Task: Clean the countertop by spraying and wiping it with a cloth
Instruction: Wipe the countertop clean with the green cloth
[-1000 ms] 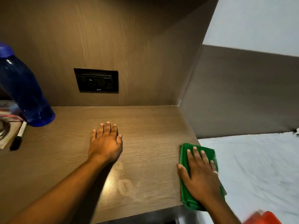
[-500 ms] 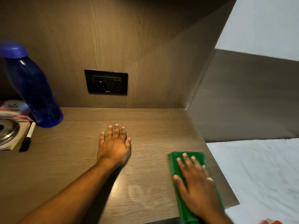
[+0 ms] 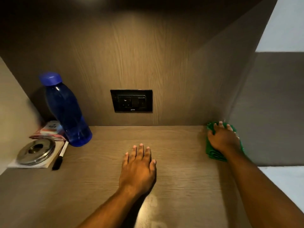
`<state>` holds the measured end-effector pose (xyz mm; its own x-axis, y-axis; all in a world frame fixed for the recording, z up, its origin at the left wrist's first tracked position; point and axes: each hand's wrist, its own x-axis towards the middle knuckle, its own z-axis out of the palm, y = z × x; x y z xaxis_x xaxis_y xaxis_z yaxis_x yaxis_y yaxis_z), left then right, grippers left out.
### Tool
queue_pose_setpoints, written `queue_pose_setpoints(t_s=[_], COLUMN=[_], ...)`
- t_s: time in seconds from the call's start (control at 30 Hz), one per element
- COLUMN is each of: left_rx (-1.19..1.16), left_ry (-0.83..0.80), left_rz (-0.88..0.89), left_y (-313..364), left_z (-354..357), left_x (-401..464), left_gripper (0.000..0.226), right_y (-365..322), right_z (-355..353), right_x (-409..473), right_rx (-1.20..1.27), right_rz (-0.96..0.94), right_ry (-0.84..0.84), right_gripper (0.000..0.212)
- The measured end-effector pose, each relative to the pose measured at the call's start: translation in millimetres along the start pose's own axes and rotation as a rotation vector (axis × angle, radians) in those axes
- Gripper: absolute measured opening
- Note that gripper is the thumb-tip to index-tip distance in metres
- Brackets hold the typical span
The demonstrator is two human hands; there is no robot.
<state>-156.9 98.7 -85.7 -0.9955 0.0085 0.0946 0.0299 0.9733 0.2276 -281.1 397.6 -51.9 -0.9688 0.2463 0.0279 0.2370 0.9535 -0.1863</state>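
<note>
The wooden countertop (image 3: 181, 162) fills the lower part of the head view. A folded green cloth (image 3: 212, 153) lies in its far right corner, against the back wall. My right hand (image 3: 222, 139) presses flat on the cloth with the fingers spread, covering most of it. My left hand (image 3: 138, 167) rests palm down on the middle of the countertop, fingers straight, holding nothing. A faint wet sheen shows on the wood near the front edge. No spray bottle is in view.
A blue water bottle (image 3: 67, 112) stands at the back left. Beside it lie a packet (image 3: 49, 130), a round metal lid (image 3: 36, 151) on a paper pad, and a black marker (image 3: 60, 157). A black socket panel (image 3: 131, 101) sits in the back wall. Right of the counter is a white surface (image 3: 289, 180).
My right hand has slid the green cloth from the front right edge back to the far right corner. My left hand stays flat in the middle. The camera has tilted left.
</note>
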Motion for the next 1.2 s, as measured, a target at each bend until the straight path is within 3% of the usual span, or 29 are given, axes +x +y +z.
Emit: queue_pose_setpoints(t_s=[0.13, 0.2, 0.33, 0.43, 0.53, 0.73, 0.8, 0.9, 0.97, 1.03, 1.1, 1.2], left_rx=[0.025, 0.016, 0.041, 0.037, 0.043, 0.025, 0.014, 0.055, 0.07, -0.02, -0.118, -0.239], left_ry=[-0.001, -0.003, -0.011, -0.008, -0.014, -0.032, -0.057, 0.033, 0.138, 0.1, -0.014, -0.15], left_rz=[0.005, -0.002, -0.008, -0.019, -0.017, -0.023, -0.027, 0.024, 0.059, 0.031, -0.015, -0.115], left_y=[2, 4, 1, 0, 2, 5, 9, 17, 26, 48, 80, 109], left_z=[-1, -2, -2, -3, -5, -7, -13, -28, -32, -29, -27, -33], left_x=[-1, -1, 4, 3, 4, 3, 1, -16, -35, -57, -74, -79], left_gripper=[0.063, 0.063, 0.064, 0.062, 0.062, 0.063, 0.062, 0.049, 0.041, 0.047, 0.052, 0.046], right_y=[-2, -8, -30, -57, -70, -53, -53, -38, -21, -8, -11, -26], right_z=[3, 2, 5, 14, 19, 18, 12, -7, -18, -23, -29, -34], right_x=[0, -1, -23, -71, -121, -189, -205, -222, -225, -226, -225, -225], right_rx=[0.104, 0.095, -0.083, -0.045, 0.018, 0.084, 0.244, 0.543, 0.426, 0.306, 0.327, 0.389], right_rz=[0.25, 0.268, -0.075, -0.43, -0.572, -0.394, -0.291, -0.014, 0.099, 0.173, 0.23, 0.304], right_ry=[-0.011, -0.021, -0.075, -0.136, -0.17, -0.132, -0.108, 0.115, 0.269, 0.139, -0.033, -0.144], right_gripper=[0.071, 0.071, 0.067, 0.069, 0.07, 0.068, 0.065, 0.055, 0.049, 0.043, 0.039, 0.026])
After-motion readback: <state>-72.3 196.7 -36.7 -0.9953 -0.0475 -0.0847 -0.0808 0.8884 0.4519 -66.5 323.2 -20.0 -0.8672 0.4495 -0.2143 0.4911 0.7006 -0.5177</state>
